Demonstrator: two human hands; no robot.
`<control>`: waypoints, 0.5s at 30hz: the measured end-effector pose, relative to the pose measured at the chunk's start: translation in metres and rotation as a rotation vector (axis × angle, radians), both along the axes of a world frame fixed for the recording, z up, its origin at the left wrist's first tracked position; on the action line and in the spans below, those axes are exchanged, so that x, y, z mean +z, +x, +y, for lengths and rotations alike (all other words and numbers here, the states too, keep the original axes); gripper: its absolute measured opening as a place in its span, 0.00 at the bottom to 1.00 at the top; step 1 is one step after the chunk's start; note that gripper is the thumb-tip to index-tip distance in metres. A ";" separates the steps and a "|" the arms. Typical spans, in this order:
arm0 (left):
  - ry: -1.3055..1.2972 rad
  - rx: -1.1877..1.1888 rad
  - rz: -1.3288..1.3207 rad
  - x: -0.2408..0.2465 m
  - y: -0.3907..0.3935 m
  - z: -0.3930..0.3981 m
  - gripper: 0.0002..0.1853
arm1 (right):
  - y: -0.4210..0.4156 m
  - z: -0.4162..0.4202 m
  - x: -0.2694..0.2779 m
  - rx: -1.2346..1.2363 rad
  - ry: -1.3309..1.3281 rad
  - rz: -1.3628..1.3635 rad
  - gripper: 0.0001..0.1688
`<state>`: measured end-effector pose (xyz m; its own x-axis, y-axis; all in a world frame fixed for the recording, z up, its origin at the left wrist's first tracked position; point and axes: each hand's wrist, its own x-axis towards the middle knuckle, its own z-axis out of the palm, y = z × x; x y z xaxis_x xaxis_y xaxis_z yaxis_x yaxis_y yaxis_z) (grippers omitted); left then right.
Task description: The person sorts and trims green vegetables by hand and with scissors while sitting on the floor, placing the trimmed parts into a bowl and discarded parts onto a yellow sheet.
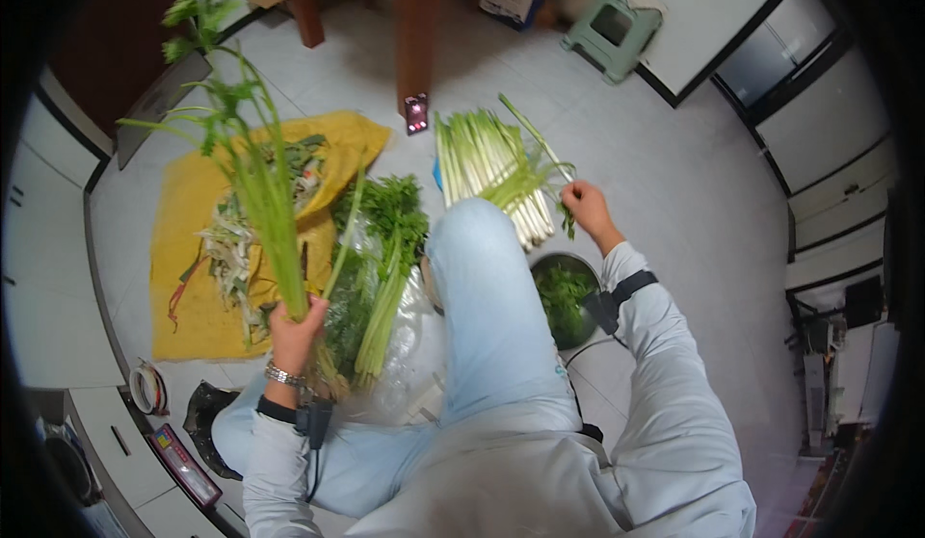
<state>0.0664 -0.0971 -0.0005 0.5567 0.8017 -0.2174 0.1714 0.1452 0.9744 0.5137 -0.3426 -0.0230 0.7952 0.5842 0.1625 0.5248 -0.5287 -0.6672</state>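
Note:
My left hand (296,332), with a metal watch band at the wrist, grips a bunch of celery (271,213) by its lower stalks. The leafy tops lean up and away over a yellow woven sack (181,206). Between the fingers of my right hand (589,209) is a thin green stalk (535,132), with some leaf hanging below. That hand is beside a pile of trimmed scallions or leeks (480,166) with loose celery stalks (512,182) across it. More leafy celery (386,278) lies on clear plastic (412,321) between the hands.
Peelings (231,249) lie on the sack. Green leaves (564,292) fill part of a metal bowl (578,336) by my right knee. A phone (416,114) leans on a wooden table leg (417,39). A green plastic stool (621,29) stands farther back.

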 end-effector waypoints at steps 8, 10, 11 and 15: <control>0.055 0.029 0.192 -0.006 0.009 -0.004 0.15 | -0.021 -0.118 -0.117 0.256 -0.533 0.196 0.34; 0.082 -0.049 0.185 0.002 0.015 -0.006 0.14 | -0.018 -0.124 -0.127 0.219 -0.577 0.257 0.39; 0.080 -0.067 0.146 0.004 0.018 -0.007 0.14 | -0.021 -0.114 -0.111 0.159 -0.654 0.354 0.37; 0.221 -0.136 0.107 -0.031 0.022 0.002 0.17 | 0.018 -0.103 -0.112 0.130 -0.797 0.048 0.26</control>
<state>0.0881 -0.0953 -0.0315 0.6460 0.7556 -0.1086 0.2783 -0.1006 0.9552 0.5314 -0.4459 -0.1350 0.7081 0.5984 -0.3748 0.5952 -0.7915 -0.1389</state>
